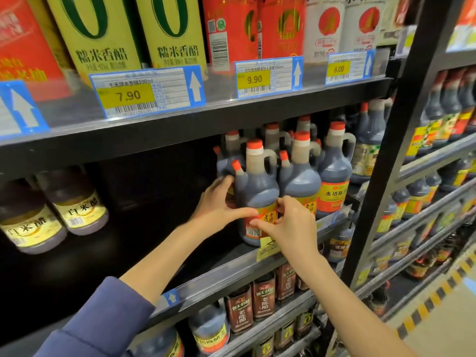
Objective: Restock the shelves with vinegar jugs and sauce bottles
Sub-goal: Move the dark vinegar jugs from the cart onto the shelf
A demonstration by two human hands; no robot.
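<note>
Blue sleeve (98,323) at lower left of frame, bare forearm running up to the left hand (219,204) at centre. Left grip is curled round the left side of a dark plastic red-capped vinegar jug (257,186) with side handle and red-yellow label, thumb laid across the label front. Right hand (291,225) sits just right of it, grip curled on the jug's lower right side, thumb tip on the label near the barcode, close to the left thumb. Jug stands upright at the front edge of the black metal middle shelf (219,276), centre of frame, touching a matching dark jug (301,181) on its right. A third matching jug (334,184) is right of that, more behind.

Far left, same shelf: two round dark bottles with pale yellow labels (33,228), well apart from the held jug. Upper left: yellow-green cartons (98,34) above a yellow 7.90 price tag (128,95). Upper centre: red-labelled bottles (231,29) over a 9.90 tag (253,79). Upper right: white-labelled bottles (327,27) over an 8.00 tag (338,69). Below centre: brown square bottles (239,307). Right edge: next shelf bay with dark sauce bottles (443,106). Lower right: yellow-black floor stripe (422,309).
</note>
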